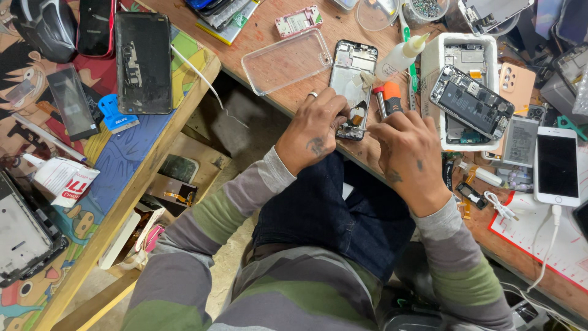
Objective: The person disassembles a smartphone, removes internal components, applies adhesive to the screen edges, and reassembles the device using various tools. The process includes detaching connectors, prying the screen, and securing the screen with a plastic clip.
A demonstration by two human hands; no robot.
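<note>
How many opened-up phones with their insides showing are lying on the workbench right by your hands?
2. One opened phone lies under the left hand, beside the right hand. The other opened phone rests on the white foam tray. More may be hidden in the clutter.

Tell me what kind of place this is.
Most likely a phone repair workbench. An opened phone frame lies under both hands, left hand and right hand. Another gutted phone sits on a white foam tray, with an orange-handled screwdriver and a glue bottle beside them.
</note>
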